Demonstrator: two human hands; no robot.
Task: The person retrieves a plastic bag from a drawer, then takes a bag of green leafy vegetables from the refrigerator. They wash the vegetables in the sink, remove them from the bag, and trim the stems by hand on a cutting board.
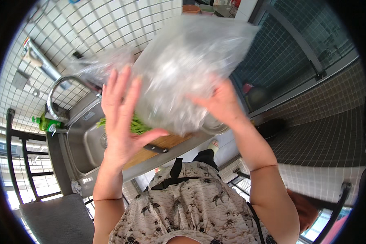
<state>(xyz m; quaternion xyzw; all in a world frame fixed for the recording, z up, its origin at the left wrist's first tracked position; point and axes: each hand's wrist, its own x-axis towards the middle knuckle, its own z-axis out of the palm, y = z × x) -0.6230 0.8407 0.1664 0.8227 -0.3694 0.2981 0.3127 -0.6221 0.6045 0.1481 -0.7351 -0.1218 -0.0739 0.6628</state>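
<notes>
A large clear plastic bag [183, 64], blurred by motion, is held up in front of me. My right hand [221, 102] grips it by its lower right side. Raised at the bag's left edge, my left hand [120, 119] has its fingers spread and grips nothing; whether it touches the plastic I cannot tell. Beneath the bag lies a wooden cutting board [170, 140] with chopped green vegetables [137, 125], partly covered by the bag and my left hand. A knife with a black handle [156, 148] rests on the board, its blade mostly hidden.
On the left is a steel sink [90, 140] with a curved faucet [53, 91]. A green soap bottle [47, 123] stands at its corner. Another clear plastic bag [109, 62] sits behind my left hand. A round, clear-looking dish [215, 125] is near my right wrist.
</notes>
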